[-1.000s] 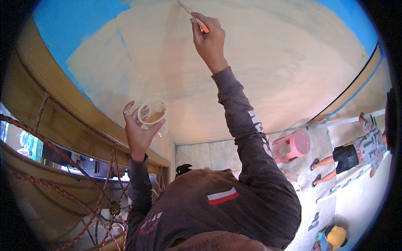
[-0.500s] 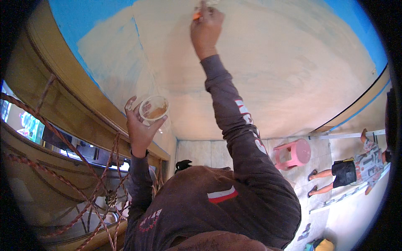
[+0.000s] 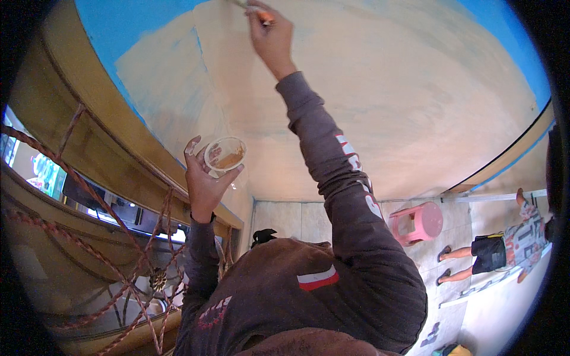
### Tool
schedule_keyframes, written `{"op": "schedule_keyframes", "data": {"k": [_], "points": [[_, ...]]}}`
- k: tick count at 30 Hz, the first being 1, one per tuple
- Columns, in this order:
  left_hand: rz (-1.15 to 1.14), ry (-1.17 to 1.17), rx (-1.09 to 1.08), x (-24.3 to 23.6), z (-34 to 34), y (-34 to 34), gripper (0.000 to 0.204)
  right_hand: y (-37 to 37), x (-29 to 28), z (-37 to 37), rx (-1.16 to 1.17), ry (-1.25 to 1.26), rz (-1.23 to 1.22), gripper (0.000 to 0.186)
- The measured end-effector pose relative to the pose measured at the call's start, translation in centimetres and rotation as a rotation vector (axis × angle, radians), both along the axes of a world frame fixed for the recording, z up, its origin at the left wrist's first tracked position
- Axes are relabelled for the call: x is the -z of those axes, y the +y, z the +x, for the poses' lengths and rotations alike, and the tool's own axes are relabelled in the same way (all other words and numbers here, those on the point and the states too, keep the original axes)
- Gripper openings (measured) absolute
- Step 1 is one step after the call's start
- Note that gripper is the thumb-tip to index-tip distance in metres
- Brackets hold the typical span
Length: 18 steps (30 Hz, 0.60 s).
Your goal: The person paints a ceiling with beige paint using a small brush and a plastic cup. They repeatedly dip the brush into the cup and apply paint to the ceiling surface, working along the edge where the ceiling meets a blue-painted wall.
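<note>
My right hand (image 3: 272,35) is raised to the top of the head view, fingers closed round a paintbrush (image 3: 268,21) with an orange handle. The brush's tip runs up to the picture's upper edge, beside the border of peach and blue paint on the wall (image 3: 356,113). Lower and to the left, my left hand (image 3: 208,184) holds a clear plastic cup (image 3: 225,153) by its side, thumb and fingers round it. Peach paint lies in the bottom of the cup and smears its inner wall. Pale paint also marks a fingertip of that hand.
At left, a brown wooden frame (image 3: 113,130) borders the wall, with braided ropes (image 3: 89,184) crossing in front of an opening. A pink plastic stool (image 3: 426,222) stands on the tiled floor (image 3: 285,222) at right. Beyond it is another person (image 3: 493,252) in dark shorts.
My right hand has moved left with the paintbrush, toward the blue area at the upper left. My left hand and the cup have shifted slightly to the right in the picture.
</note>
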<state>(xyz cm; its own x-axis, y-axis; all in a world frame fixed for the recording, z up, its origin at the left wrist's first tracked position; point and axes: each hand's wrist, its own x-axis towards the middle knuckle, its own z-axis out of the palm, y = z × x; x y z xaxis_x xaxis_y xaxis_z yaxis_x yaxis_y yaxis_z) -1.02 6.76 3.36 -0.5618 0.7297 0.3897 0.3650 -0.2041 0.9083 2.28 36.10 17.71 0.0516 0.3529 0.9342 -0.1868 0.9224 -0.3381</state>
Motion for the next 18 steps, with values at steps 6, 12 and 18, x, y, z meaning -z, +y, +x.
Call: {"op": "schedule_keyframes", "data": {"k": [6, 12, 18], "points": [[0.009, 0.077, -0.028, 0.8, -0.6, -0.1, 0.102, 6.6, 0.3, 9.4, 0.098, 0.049, -0.007, 0.022], [0.003, 0.073, 0.005, 0.7, -1.0, -0.1, 0.104, 9.0, 0.9, 22.5, 0.149, 0.147, -0.164, 0.026], [-0.045, 0.076, 0.038, 0.4, -1.2, -0.3, 0.106, 7.2, 1.7, 28.2, 0.631, 0.316, 0.020, 0.020]]}}
